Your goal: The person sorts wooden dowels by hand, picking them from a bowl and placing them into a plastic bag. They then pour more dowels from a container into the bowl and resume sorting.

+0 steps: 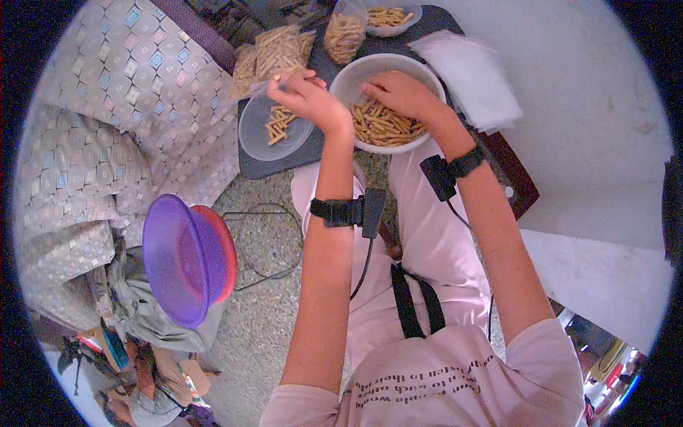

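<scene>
My left hand is raised over the right side of a shallow clear bowl, its fingers curled with a small pale tip showing at the fingertips. I cannot make out what that tip belongs to. Some short brown snack sticks lie in this bowl. Inside a white bowl, my right hand rests loosely bent at the far side, with its fingertips near the inner wall. Many brown snack sticks fill the bottom of that bowl. Nothing shows between the right fingers.
Filled clear bags stand behind the bowls, with another filled bag beside a small bowl of sticks. Flat plastic bags lie at the right table edge. Purple and red basins stand at left, near a wire frame.
</scene>
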Demonstrator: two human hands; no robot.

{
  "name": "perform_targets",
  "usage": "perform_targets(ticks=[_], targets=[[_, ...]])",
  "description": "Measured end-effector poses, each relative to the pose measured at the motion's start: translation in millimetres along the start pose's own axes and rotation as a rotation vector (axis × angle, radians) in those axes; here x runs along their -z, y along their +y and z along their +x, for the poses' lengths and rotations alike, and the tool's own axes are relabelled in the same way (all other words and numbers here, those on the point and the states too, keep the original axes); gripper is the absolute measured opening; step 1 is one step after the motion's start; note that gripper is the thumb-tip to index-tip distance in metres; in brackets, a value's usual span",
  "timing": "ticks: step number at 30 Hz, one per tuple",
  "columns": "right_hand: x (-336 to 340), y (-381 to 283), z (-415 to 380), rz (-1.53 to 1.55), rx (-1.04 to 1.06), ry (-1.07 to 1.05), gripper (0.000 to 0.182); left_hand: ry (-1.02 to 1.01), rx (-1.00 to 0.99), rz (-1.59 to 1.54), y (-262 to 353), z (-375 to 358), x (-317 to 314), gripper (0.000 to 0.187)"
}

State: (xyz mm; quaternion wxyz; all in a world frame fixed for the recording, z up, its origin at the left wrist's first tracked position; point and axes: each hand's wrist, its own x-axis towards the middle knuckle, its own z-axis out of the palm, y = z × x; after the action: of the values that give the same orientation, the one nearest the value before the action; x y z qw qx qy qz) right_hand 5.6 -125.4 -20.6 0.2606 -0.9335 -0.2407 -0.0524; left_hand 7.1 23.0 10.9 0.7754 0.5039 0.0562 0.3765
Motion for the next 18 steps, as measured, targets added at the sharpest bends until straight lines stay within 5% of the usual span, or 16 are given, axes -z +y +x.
perform_targets(ticks=[8,11,13,18], targets=[[3,-9,-5,-0.132,0.111,-0.125,0.037,-0.054,-0.064,0.099,-1,0,0,0.024],[-3,0,0,0.029,0.055,-0.040,0.030,-0.254,-0.046,0.192,-9,1,0,0.017],[-4,7,7,0.224,0.041,0.231,0.026,-0.382,-0.040,0.276,-8,-3,-4,0.015],[22,-1,4,0.652,-0.069,0.484,0.022,-0.695,-0.261,0.514,-16,-13,-11,0.018]])
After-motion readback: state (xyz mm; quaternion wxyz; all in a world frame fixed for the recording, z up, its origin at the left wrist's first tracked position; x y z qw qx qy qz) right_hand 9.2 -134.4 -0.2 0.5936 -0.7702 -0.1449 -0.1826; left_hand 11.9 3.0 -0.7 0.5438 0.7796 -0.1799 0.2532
